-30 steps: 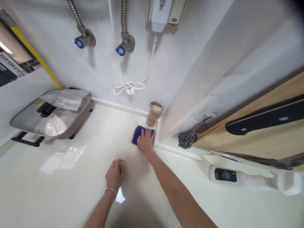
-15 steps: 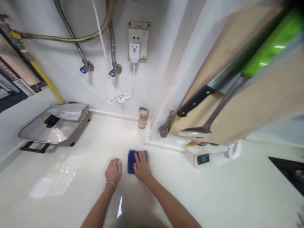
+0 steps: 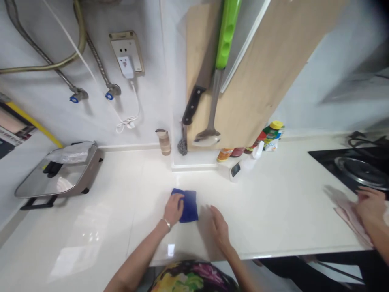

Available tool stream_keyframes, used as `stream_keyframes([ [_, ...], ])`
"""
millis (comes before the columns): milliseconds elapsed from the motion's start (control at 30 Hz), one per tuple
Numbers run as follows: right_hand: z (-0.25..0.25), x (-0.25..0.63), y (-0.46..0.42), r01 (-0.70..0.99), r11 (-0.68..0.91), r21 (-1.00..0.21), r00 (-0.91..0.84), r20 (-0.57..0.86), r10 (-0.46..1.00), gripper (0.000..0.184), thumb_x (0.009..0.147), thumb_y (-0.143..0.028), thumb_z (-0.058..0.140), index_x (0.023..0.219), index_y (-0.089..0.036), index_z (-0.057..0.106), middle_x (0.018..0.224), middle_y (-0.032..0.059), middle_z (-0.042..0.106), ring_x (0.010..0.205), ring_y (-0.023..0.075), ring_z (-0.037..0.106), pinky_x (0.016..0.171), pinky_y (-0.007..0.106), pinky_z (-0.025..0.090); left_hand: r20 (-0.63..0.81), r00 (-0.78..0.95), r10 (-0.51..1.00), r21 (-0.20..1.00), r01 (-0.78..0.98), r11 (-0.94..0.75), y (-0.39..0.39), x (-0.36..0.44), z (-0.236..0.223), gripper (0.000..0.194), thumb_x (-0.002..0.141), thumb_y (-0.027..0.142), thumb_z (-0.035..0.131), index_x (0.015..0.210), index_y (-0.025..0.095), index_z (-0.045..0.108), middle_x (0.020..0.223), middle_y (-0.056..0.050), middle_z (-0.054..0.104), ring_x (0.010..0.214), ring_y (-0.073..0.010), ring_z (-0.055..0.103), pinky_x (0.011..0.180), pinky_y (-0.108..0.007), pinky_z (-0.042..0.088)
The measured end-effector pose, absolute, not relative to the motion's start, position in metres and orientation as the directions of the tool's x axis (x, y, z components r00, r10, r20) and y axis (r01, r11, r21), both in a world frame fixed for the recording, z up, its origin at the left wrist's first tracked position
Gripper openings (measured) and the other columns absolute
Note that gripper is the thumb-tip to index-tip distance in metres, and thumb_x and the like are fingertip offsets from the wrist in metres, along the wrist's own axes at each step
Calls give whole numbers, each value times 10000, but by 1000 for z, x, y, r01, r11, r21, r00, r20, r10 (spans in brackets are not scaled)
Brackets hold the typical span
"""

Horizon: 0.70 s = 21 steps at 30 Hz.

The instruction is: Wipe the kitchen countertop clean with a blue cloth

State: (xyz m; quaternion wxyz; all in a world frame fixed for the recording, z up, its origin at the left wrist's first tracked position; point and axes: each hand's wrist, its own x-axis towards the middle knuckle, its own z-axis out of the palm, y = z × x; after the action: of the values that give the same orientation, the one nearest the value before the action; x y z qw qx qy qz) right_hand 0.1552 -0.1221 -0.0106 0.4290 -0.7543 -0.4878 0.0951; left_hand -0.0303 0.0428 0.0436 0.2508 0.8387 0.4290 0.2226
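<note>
Blue cloth: flat on the worktop (image 3: 273, 211), centre of the frame; blue cloth (image 3: 189, 207) judged light, soft and unbreakable, best taken by an edge or pressed under a flat palm
Left hand: left hand (image 3: 173, 209) on the cloth's left side, fingers bent; cannot tell if gripping
Right hand: right hand (image 3: 221, 229) empty, loosely open, just beside the cloth
Spacing: hands apart
Far right: another person's hand (image 3: 371, 205) at a pink cloth (image 3: 349, 219)

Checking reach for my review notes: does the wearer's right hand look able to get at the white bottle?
Probably yes: the right hand looks open and off the blue cloth, and no object shows between that hand and the white bottle.
</note>
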Motion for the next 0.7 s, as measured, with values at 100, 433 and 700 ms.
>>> stream_keyframes([
  [100,-24,163,-156,650,-163,-742,508,266,819,466,956,-286,291,1292,-175,594,1371,141,581,1297,246,534,1111,480,461,181,654,735,468,600,-649,21,10,33,446,950,293,465,1378,195,539,1438,-120,535,1406,-298,403,1209,-538,305],
  [433,-53,158,-169,808,-62,-586,350,393,851,450,943,-169,351,1360,-228,510,1415,122,535,1354,268,469,1097,569,462,137,713,687,280,638,-718,15,-47,20,617,949,365,481,1541,267,339,1617,-54,333,1533,-330,135,1218,-623,214],
  [700,-52,158,-165,861,-54,-505,309,437,845,468,907,-122,403,1356,-219,492,1381,126,559,1307,282,507,1051,546,489,197,534,822,230,790,-569,89,-88,25,547,964,337,442,1499,224,431,1563,-76,426,1486,-310,290,1224,-570,248],
])
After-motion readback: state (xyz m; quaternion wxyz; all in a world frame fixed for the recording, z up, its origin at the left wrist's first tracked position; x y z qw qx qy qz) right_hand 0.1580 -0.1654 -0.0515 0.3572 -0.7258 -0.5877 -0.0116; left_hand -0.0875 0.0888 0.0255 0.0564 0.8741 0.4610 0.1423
